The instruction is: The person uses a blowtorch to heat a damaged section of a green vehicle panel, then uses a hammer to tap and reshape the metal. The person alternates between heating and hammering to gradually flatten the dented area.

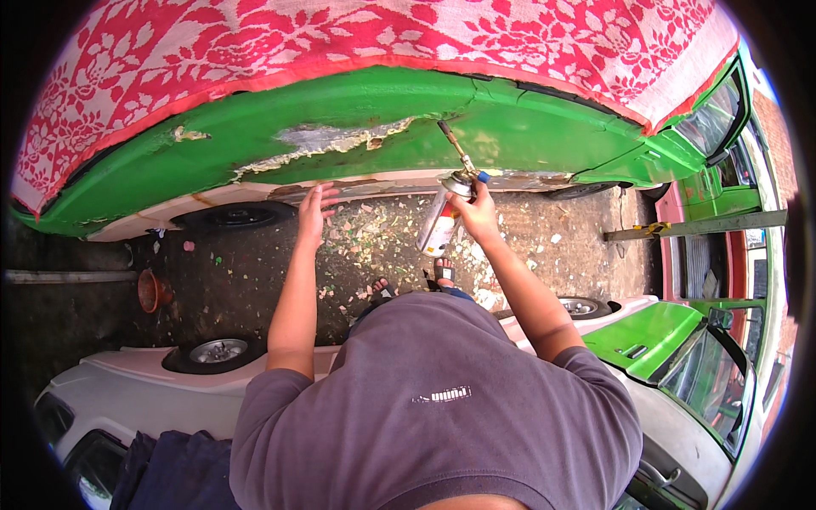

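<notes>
My right hand (478, 214) is wrapped round a gas torch, a white and red canister (438, 224) with a metal burner tube (456, 148) and a blue knob (483, 177). The tube points up and away toward the green car body panel (374, 102). On that panel a long patch of paint is peeled (327, 146), with ragged cream edges and grey and brown surface beneath. My left hand (315, 208) hangs in front of the car's lower side, fingers apart and holding nothing. No flame shows at the burner tip.
A red and white patterned cloth (374, 34) covers the green car's top. Paint flakes (382, 229) litter the ground round my sandalled feet. Behind me stands a white and pink car (136, 382). An orange bucket (153, 291) is at left, a post (697, 226) at right.
</notes>
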`<action>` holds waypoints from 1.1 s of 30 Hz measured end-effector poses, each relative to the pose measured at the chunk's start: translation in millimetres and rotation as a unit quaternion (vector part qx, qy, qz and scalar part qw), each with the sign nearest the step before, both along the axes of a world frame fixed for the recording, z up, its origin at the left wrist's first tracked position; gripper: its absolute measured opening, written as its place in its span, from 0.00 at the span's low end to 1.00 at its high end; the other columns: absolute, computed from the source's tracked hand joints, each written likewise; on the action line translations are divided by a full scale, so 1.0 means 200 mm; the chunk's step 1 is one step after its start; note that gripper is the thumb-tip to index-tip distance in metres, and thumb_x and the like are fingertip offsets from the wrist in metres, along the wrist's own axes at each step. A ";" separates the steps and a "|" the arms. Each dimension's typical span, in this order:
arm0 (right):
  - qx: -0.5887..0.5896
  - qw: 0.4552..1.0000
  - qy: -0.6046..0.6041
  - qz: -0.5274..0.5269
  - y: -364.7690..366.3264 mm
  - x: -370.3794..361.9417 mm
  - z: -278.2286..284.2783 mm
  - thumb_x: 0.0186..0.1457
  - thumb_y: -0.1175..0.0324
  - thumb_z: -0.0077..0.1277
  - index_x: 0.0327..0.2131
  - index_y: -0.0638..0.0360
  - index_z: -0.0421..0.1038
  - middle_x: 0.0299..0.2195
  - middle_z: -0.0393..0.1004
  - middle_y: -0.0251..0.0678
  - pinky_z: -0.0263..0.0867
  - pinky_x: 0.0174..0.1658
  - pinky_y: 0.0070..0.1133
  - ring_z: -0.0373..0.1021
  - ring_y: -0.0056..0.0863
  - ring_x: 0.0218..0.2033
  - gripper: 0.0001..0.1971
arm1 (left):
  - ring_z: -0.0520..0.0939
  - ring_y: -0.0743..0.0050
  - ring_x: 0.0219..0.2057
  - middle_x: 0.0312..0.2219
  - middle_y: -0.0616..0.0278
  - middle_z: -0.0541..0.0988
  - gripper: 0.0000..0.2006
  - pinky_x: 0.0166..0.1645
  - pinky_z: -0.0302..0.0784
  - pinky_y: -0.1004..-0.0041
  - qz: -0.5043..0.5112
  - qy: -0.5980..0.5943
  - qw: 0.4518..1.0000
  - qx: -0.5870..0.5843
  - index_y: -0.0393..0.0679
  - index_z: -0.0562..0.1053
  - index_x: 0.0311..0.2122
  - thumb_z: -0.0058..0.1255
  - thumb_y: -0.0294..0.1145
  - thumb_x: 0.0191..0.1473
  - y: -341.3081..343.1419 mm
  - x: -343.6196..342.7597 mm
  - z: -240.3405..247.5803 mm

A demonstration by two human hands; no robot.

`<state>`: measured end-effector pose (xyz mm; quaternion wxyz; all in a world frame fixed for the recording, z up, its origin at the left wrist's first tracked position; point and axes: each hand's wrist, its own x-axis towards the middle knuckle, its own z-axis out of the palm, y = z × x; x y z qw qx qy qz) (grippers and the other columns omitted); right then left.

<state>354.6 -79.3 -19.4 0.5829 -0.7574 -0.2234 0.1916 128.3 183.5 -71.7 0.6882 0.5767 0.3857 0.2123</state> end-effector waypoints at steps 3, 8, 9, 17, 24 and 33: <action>-0.044 0.998 -0.033 -0.007 0.01 0.02 -0.10 0.46 0.59 0.63 0.51 0.66 0.66 0.42 0.76 0.44 0.69 0.47 0.26 0.74 0.29 0.42 0.32 | 0.78 0.75 0.42 0.43 0.61 0.79 0.23 0.43 0.72 0.73 0.001 0.005 1.000 -0.002 0.44 0.72 0.52 0.33 0.49 0.66 0.00 0.00 0.00; 0.007 1.000 0.000 -0.006 0.01 0.03 -0.10 0.45 0.57 0.64 0.51 0.66 0.66 0.41 0.77 0.44 0.68 0.48 0.27 0.74 0.31 0.43 0.33 | 0.78 0.76 0.41 0.43 0.62 0.80 0.22 0.43 0.72 0.73 0.004 0.001 1.000 -0.002 0.44 0.72 0.52 0.33 0.48 0.66 0.02 -0.01 -0.02; 0.006 1.000 0.004 -0.012 0.00 0.03 -0.09 0.44 0.57 0.64 0.51 0.66 0.66 0.41 0.77 0.44 0.68 0.49 0.27 0.74 0.31 0.42 0.33 | 0.78 0.76 0.41 0.43 0.62 0.80 0.22 0.43 0.72 0.74 0.002 -0.001 1.000 -0.004 0.44 0.72 0.52 0.33 0.48 0.67 0.01 -0.01 -0.02; -0.017 1.000 -0.022 -0.003 0.00 0.02 -0.08 0.44 0.57 0.64 0.50 0.65 0.67 0.40 0.77 0.43 0.69 0.47 0.27 0.75 0.30 0.41 0.32 | 0.78 0.75 0.42 0.44 0.62 0.79 0.23 0.44 0.72 0.72 0.006 0.000 1.000 0.002 0.44 0.72 0.52 0.33 0.49 0.66 0.02 -0.02 -0.02; -0.022 1.000 -0.007 0.007 0.01 0.01 -0.09 0.44 0.57 0.64 0.50 0.66 0.67 0.41 0.77 0.43 0.68 0.48 0.26 0.75 0.31 0.42 0.32 | 0.78 0.74 0.42 0.44 0.61 0.79 0.23 0.44 0.72 0.72 0.008 0.000 1.000 -0.004 0.43 0.72 0.52 0.32 0.49 0.67 0.03 -0.02 0.00; -0.052 0.998 -0.032 0.012 0.04 -0.02 -0.02 0.44 0.59 0.64 0.50 0.65 0.67 0.40 0.77 0.42 0.68 0.47 0.26 0.75 0.31 0.41 0.31 | 0.78 0.75 0.43 0.44 0.61 0.80 0.23 0.43 0.73 0.72 0.020 -0.002 1.000 -0.006 0.43 0.71 0.53 0.31 0.49 0.67 0.06 -0.05 -0.02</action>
